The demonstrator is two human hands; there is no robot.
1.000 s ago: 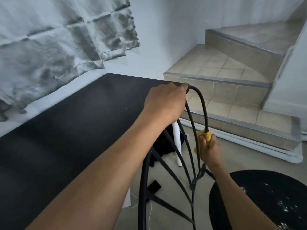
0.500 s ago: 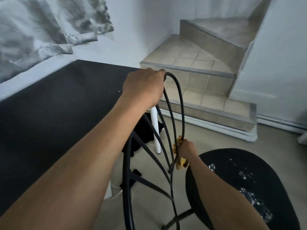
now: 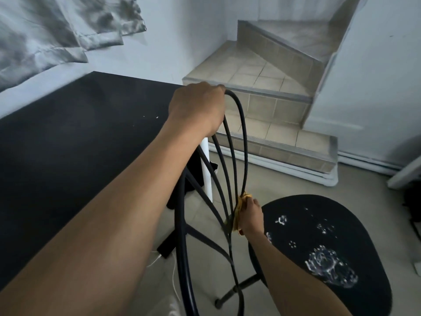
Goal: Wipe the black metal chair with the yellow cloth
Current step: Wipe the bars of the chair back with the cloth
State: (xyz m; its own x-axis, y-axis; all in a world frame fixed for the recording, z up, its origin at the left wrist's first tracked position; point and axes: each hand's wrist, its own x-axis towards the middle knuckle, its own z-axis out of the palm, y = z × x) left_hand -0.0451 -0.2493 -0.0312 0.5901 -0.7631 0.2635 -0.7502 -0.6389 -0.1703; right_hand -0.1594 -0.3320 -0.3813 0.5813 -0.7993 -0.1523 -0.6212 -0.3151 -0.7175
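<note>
1. While my left hand (image 3: 198, 108) is clamped around the top of the black metal chair's curved backrest hoop (image 3: 243, 133), fingers curled shut on the tube, my right hand (image 3: 250, 218) is low down, pressing the crumpled yellow cloth (image 3: 238, 209) onto the thin back rods where they converge near the seat.
2. Right grip: fingers closed around the cloth, cloth wrapped against a rod; I cannot tell how many rods it covers.
3. Chair location: standing on the pale floor right in front of me, beside the dark flat tabletop (image 3: 68, 133), with tiled steps (image 3: 262, 71) beyond it. Round black seat (image 3: 341, 224) sits to the right and carries white foamy wet patches (image 3: 328, 265).
4. Handling, my read: the frame looks rigid and light enough to tip or skid, so the top-hoop hold is the right anchor; keep it there.
5. Rods are thin, smooth and probably slick when damp; wrap the cloth fully round and slide along the length.
6. Cloth is soft and limp, bunches easily; hold it as a wad, not by a corner.
7. Seat foam not yet wiped.
</note>
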